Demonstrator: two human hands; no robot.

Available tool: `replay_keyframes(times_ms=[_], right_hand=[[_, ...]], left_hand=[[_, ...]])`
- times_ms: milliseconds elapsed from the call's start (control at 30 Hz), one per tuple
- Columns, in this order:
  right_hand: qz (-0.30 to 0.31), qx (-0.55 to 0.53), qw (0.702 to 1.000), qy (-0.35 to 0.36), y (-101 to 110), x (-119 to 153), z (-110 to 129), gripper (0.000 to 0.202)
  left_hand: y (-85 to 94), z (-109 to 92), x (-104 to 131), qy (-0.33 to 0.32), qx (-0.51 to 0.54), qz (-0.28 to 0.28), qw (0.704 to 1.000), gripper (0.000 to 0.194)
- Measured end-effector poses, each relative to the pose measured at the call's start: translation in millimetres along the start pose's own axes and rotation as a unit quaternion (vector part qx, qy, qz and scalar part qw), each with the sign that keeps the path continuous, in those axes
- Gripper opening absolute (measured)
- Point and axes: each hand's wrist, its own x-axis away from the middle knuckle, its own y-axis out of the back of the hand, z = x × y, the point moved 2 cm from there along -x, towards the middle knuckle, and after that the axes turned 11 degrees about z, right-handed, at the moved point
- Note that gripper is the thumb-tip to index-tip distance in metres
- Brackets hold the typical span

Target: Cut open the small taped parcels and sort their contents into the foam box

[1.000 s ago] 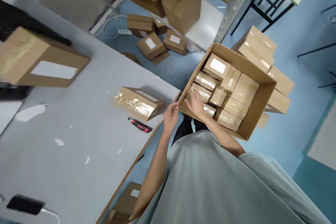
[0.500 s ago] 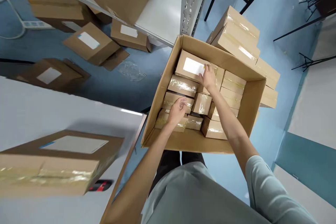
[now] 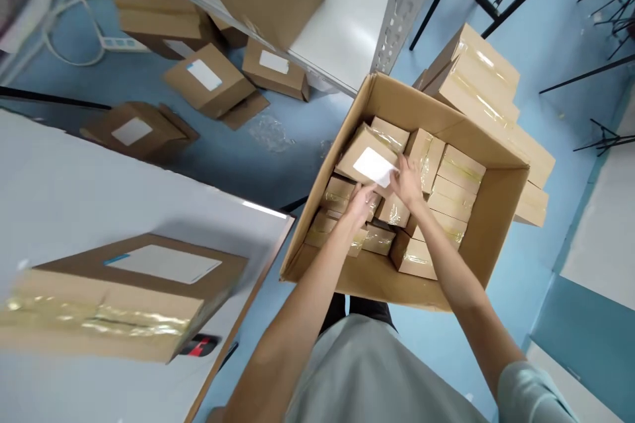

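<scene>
A large open carton [image 3: 501,225] holds several small taped boxes. Among them a small box with a white label [image 3: 354,145] sits raised and tilted at the upper left of the carton. My right hand [image 3: 407,180] grips its right edge, fingers bent over the label's corner. At its lower edge is my left hand [image 3: 363,201], with fingers curled against the box. Both hands are closed on this labelled box. Another taped box [image 3: 391,133] shows just behind it.
On the white table [image 3: 198,211] at left lie a large taped box [image 3: 163,304] and a red-black tool [image 3: 202,345]. A metal shelf post [image 3: 404,6] rises behind the carton. Stacked boxes [image 3: 486,79] stand beyond it; more boxes [image 3: 211,82] lie on the floor.
The labelled box has been lifted and tilted, and moved toward me. My left hand has come up to its lower edge, and my right hand has moved lower. The whole view has shifted.
</scene>
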Motion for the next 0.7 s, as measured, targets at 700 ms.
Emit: replay_keyframes(times_ms=[700], right_hand=[[0.172, -0.225, 0.884, 0.372, 53, 265, 278, 0.064]], left_hand=[[94.7, -26, 488, -0.353, -0.090, -0.313, 0.877, 0.096]])
